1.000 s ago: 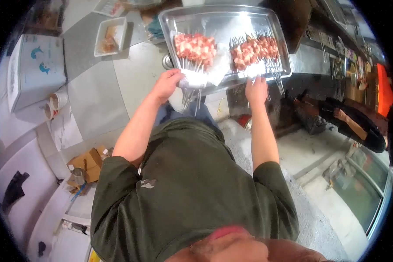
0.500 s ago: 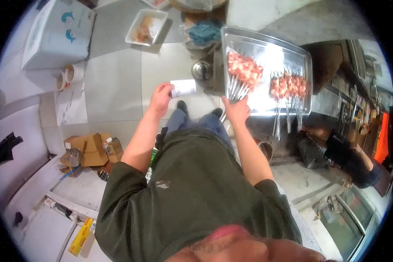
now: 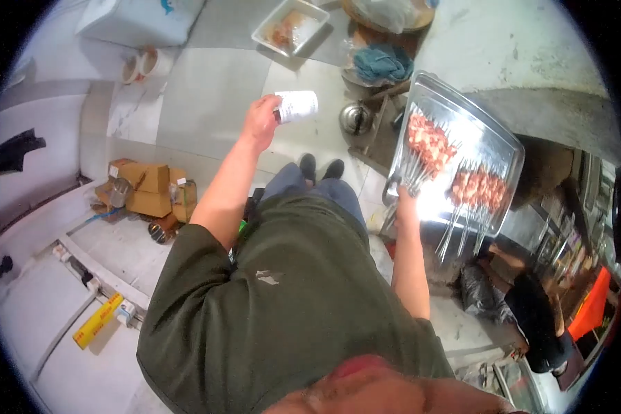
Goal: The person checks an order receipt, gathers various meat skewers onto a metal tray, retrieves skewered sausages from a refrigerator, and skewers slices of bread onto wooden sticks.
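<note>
My left hand (image 3: 261, 119) is closed on a white printed paper slip (image 3: 298, 105), held over the tiled floor. On the right, my right hand (image 3: 407, 205) is at the near left edge of a shiny metal tray (image 3: 510, 148), by the handles of the left bunch of meat skewers (image 3: 429, 143). Its fingers are partly hidden by glare, and whether it grips the skewers or the rim is unclear. A second bunch of skewers (image 3: 477, 190) lies on the tray's right side, its metal ends sticking out over the near edge.
A white tray with food scraps (image 3: 290, 29), a metal kettle (image 3: 357, 119) and a teal cloth (image 3: 383, 63) are beyond. Cardboard boxes (image 3: 148, 190) lie at left. Another person in dark clothes (image 3: 535, 317) is at the lower right.
The view has turned, and the tray now appears further right and tilted. My left hand has moved away from the tray with the slip; my right hand has shifted from the right bunch to the left one.
</note>
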Motion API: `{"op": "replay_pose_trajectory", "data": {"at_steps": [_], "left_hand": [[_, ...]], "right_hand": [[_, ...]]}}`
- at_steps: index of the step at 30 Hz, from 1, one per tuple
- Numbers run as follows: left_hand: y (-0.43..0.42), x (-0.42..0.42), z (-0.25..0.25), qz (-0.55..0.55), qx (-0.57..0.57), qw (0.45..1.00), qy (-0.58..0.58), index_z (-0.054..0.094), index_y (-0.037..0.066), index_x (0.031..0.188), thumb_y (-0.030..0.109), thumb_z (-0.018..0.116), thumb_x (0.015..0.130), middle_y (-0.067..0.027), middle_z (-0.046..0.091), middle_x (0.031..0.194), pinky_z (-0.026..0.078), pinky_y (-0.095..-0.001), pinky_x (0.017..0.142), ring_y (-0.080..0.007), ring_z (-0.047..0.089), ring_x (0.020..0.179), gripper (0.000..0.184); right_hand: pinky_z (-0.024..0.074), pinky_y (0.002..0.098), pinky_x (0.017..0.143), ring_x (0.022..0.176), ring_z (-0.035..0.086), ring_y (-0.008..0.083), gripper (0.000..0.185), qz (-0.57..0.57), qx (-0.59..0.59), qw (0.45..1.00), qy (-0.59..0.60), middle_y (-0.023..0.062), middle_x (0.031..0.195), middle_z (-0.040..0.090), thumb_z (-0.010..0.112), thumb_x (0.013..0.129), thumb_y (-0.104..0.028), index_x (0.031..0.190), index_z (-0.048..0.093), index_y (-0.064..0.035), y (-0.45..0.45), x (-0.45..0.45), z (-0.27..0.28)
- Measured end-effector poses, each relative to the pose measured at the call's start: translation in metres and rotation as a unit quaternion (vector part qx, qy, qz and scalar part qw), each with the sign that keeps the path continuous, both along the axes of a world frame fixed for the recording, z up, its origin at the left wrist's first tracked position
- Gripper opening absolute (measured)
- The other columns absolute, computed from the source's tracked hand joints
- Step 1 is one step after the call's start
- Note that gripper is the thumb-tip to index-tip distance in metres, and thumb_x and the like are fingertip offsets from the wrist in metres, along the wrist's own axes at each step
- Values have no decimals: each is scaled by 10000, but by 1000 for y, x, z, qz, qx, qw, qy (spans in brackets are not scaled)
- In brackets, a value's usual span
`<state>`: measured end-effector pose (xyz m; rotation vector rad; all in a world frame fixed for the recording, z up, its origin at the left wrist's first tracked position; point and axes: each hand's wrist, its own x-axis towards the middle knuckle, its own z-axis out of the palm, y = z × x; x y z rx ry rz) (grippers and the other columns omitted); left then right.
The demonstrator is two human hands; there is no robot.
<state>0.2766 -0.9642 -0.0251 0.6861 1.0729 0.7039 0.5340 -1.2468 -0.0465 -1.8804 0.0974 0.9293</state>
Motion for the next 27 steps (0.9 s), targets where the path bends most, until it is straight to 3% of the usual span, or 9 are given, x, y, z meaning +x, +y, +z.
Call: {"op": "replay_pose_trajectory", "data": {"at_steps": [2,5,8,11,14,15,21,27], "left_hand": [[3,2,5,12,-5,1000,-2,552,-19,1029,160,522,890,-99,593,980,488,-376,794,-212,604,902,228],[13,3,14,23,-24,999,18,556,-10,1013,165,538,884,-88,594,986,483,-363,806,-206,604,900,218],[33,-5,-5,46,-19,999,-21,580,-14,1009,171,552,866,-89,606,947,488,-325,734,-207,613,858,236],[64,-15,-9,53,-30,998,-27,581,-14,1016,174,550,871,-91,606,954,485,-320,733,-203,609,853,240],[112,-38,-31,21,-26,998,-49,559,-9,1012,179,521,895,-88,599,999,477,-360,816,-206,599,923,225],[129,-44,-36,19,-28,998,-50,559,-11,1020,180,519,896,-88,600,1001,477,-358,817,-206,600,922,231],[235,-79,-55,-4,-50,997,-50,561,-11,1050,179,510,903,-85,606,1007,475,-345,811,-191,604,911,246],[319,-90,-61,-29,-49,997,-42,574,24,1006,192,506,908,-58,612,977,474,-319,782,-167,605,884,206]], "right_hand": [[415,261,493,606,529,124,300,-6,37,997,72,86,841,586,605,808,-30,1073,484,42,-12,11,-10],[358,240,462,557,458,87,209,-27,9,998,54,42,764,540,586,823,-28,1000,482,12,-11,13,0],[371,255,476,542,450,89,132,6,-36,999,-27,12,674,494,590,832,-118,846,477,-51,-1,1,31],[314,228,433,498,406,65,100,3,-17,999,-49,-10,650,468,568,848,-93,861,484,-40,3,-11,40],[295,217,425,493,384,55,91,-33,-6,997,-76,-29,651,450,567,854,-72,901,494,-43,18,-34,55],[272,207,437,516,352,37,168,-82,-4,995,-64,-27,680,449,534,876,-7,1034,478,-12,20,-40,55],[296,233,418,487,372,59,90,-257,41,964,-49,-28,661,443,549,887,-72,941,476,-67,83,-88,92],[305,228,415,484,377,58,75,-171,25,970,-172,-17,656,445,516,884,-40,904,445,-56,158,-113,110]]}}
